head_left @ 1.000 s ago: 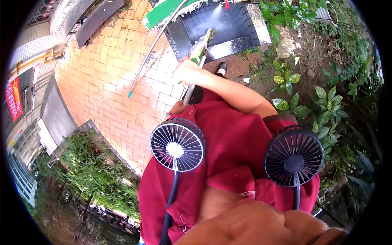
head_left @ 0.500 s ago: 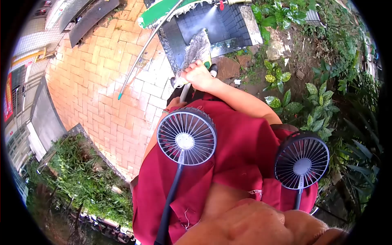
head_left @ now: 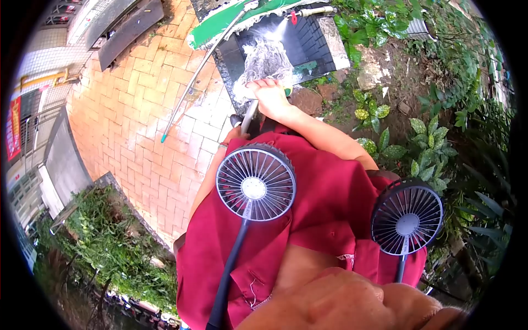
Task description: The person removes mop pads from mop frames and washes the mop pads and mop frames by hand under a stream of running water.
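Note:
A mop with a grey-white, wet stringy head (head_left: 267, 61) lies over a dark tiled basin (head_left: 316, 41). My right hand (head_left: 269, 98) is closed round the mop's pole just below the strands, fingers curled over it. Lower on the pale pole (head_left: 249, 116), my left hand (head_left: 235, 135) is closed round it, partly hidden by the fan in front. At the back of the basin, water sprays from a tap with a red handle (head_left: 294, 18) onto the strands.
A second mop or broom with a green head (head_left: 220, 27) and a long grey pole (head_left: 190, 82) rests left of the basin on brick paving (head_left: 132, 110). Leafy plants (head_left: 429, 137) grow at the right. Two neck-fan heads (head_left: 253, 188) block part of the view.
The mop head has moved farther into the basin under the spray and spread wider. My right hand has shifted slightly away from my body with it.

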Available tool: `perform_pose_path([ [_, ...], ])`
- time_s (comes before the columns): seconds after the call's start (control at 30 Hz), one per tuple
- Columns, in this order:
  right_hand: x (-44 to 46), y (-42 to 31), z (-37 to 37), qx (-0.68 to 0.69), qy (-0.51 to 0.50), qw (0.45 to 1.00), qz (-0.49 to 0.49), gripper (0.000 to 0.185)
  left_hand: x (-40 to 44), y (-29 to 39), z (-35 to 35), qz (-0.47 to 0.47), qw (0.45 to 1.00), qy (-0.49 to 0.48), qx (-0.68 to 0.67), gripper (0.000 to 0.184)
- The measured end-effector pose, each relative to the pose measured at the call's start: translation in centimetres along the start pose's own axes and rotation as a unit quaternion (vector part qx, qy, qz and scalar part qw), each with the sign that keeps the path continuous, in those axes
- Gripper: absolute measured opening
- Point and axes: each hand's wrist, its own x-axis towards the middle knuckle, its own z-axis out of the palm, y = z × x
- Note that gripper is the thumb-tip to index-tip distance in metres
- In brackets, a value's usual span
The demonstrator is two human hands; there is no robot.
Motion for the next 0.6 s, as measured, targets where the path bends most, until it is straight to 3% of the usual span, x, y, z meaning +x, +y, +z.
perform_pose_path([
  [0.17, -0.6, -0.7, 1.8, 0.079, -0.044, 0.993, 0.082, 0.041, -2.8, -3.5, 0.3, -0.059, 0.997, -0.019, 0.055, 0.039],
  [0.4, -0.9, -2.1, 2.7, 0.062, -0.071, 0.995, -0.012, 0.033, -3.1, -5.7, 0.2, -0.086, 0.992, -0.025, 0.088, 0.039],
  [0.6, 1.0, -0.9, 2.0, 0.044, -0.116, 0.989, -0.085, 0.028, -3.0, -4.5, 0.0, -0.100, 0.993, -0.048, 0.040, 0.039],
])
